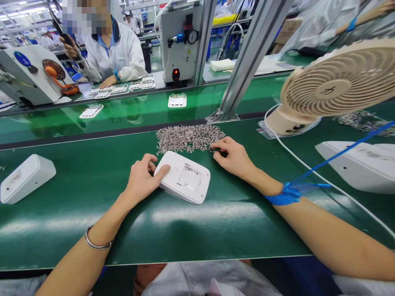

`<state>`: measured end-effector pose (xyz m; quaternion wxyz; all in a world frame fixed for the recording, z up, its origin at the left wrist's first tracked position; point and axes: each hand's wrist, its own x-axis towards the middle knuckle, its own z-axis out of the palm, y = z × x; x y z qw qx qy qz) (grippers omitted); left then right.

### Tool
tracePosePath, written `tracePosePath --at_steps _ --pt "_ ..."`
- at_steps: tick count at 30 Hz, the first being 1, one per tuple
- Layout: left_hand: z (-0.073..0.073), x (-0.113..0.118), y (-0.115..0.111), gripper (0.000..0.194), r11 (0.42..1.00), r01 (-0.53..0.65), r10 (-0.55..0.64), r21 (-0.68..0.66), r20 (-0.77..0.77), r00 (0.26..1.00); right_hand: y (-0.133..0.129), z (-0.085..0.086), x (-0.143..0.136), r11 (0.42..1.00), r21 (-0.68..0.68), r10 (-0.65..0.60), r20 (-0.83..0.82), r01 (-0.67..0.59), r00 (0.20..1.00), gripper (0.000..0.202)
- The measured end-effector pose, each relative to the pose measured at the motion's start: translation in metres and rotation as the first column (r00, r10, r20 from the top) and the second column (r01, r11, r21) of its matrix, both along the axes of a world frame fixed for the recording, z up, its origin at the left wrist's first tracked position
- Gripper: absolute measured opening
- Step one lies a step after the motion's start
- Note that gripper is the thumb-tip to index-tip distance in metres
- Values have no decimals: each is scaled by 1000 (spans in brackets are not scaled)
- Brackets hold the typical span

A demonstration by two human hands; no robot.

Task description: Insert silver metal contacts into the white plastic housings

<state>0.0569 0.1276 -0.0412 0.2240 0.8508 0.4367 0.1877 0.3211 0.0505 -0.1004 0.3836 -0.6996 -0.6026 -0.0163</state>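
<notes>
A white plastic housing (185, 177) with a square recess lies on the green mat in front of me. My left hand (142, 176) rests on its left end, fingers on the top face. Just behind it spreads a pile of several small metal parts (189, 137). My right hand (233, 157) sits at the pile's right edge with fingertips pinched together on the small parts; whether a piece is between them is too small to tell. A blue strap (285, 195) is tied around my right wrist.
Another white housing (26, 177) lies at the left, a third (361, 164) at the right. A beige fan (336, 82) with a white cable stands at the right. Beyond, a green conveyor (132, 111) carries white units (177, 100), and a person in a white coat (115, 53) works opposite.
</notes>
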Motion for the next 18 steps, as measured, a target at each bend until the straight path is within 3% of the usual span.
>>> tracePosePath --at_steps 3,5,9,12,14,18 --pt "-5 1 -2 51 995 7 -9 103 18 1000 0 0 -1 1000 18 -7 -15 7 1000 15" --pt "-8 0 -5 62 973 102 -104 209 1 995 0 2 -1 1000 18 7 -8 -7 1000 13" --pt "-13 -3 -14 83 830 357 -305 428 -187 934 -2 5 0 998 -35 62 57 -60 996 16" --pt "-13 -3 -21 83 766 476 -369 433 -309 876 -4 7 5 994 -80 77 95 -70 992 18" --pt "-13 -2 -26 76 765 476 -353 433 -337 873 -4 7 9 993 -100 76 98 -66 992 16" --pt "-13 1 -41 71 787 322 -169 527 -318 933 -5 11 9 994 -100 54 74 -47 996 15"
